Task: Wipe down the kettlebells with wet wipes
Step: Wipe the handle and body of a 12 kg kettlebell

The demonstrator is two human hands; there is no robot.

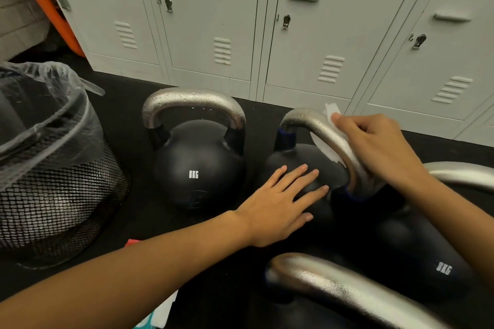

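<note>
Right hand (374, 147) wraps the wet wipe (327, 141) round the middle kettlebell (299, 163) handle, left hand (280, 200) flat, steadying; others nearby look unwiped yet.

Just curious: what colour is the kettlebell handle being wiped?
Silvery bare metal handle, beaded with droplets, on a black kettlebell; the head view shows it.

I see a black mesh bin (61, 195) with a clear liner at left, grey lockers (294, 35) behind, perhaps an orange panel (42, 5) beside them
</note>
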